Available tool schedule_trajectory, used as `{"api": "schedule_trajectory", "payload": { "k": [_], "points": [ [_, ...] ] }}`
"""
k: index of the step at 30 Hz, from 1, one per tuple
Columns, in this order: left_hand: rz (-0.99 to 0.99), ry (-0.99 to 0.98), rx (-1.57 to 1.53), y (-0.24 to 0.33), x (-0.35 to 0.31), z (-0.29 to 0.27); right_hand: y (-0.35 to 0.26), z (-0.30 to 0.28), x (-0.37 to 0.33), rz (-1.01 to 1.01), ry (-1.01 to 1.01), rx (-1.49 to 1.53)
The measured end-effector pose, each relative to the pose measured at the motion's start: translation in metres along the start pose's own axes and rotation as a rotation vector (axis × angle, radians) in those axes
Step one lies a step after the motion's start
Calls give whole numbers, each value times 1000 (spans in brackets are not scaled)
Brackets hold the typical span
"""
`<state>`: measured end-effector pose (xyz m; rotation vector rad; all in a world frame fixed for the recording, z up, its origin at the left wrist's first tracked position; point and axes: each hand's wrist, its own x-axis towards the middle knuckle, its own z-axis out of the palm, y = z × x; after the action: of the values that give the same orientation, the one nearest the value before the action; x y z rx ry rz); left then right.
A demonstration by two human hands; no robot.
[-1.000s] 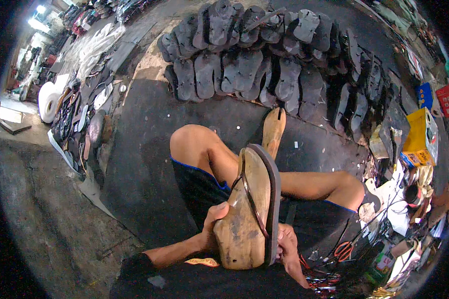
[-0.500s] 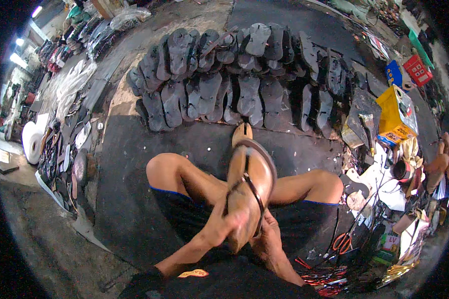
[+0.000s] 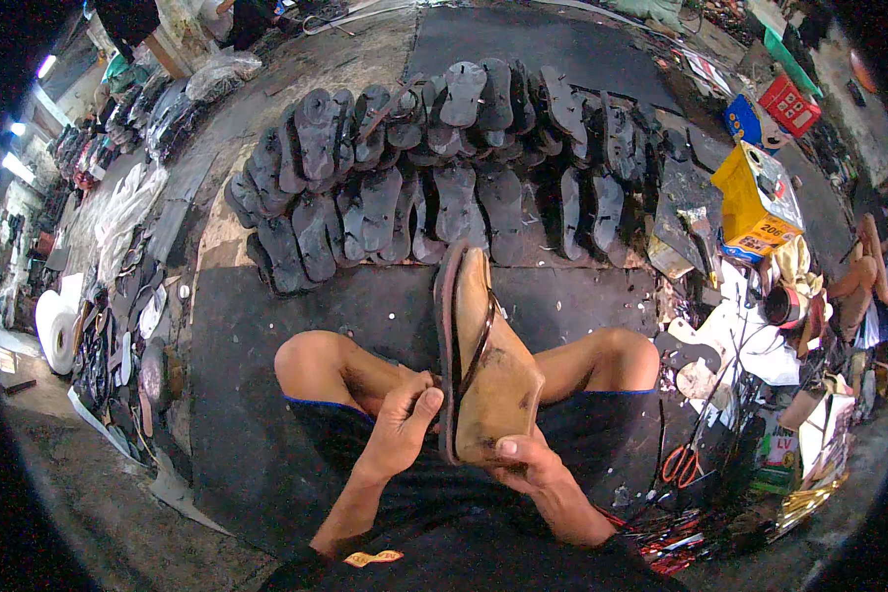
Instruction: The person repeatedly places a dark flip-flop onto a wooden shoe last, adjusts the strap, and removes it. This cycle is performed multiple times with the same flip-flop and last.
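A tan shoe last (image 3: 500,387) stands on edge between my knees, toe pointing away from me. Fitted along its left side is a dark flip-flop sandal (image 3: 451,355), its thin dark strap crossing the last. My right hand (image 3: 529,464) grips the last's heel end, thumb on top. Close against the left face of the sandal's sole, my left hand (image 3: 403,422) is closed, with thumb and forefinger pressed together. Whatever is in those fingers is hidden.
Beyond my legs lie rows of dark sandal soles (image 3: 454,202). To the right are orange-handled scissors (image 3: 680,466), a yellow box (image 3: 760,202), and scattered scraps. A white roll (image 3: 59,331) and more cut pieces lie at the left.
The last with its sandal has turned so that the sole faces left. My left hand has moved off the last's upper side to beside the sole; my right hand now grips the heel.
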<state>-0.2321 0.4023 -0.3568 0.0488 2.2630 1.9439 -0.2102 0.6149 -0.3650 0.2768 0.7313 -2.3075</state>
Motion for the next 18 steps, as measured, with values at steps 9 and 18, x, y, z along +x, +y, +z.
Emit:
{"api": "schedule_trajectory", "payload": {
  "k": [9,18],
  "points": [
    [-469,-229,-1230,-79,-43,44,-4,46,-9,-361,-80,-691],
    [-127,-304,-1338,-41,59,41,-1,21,42,-676,33,-1115]
  ]
}}
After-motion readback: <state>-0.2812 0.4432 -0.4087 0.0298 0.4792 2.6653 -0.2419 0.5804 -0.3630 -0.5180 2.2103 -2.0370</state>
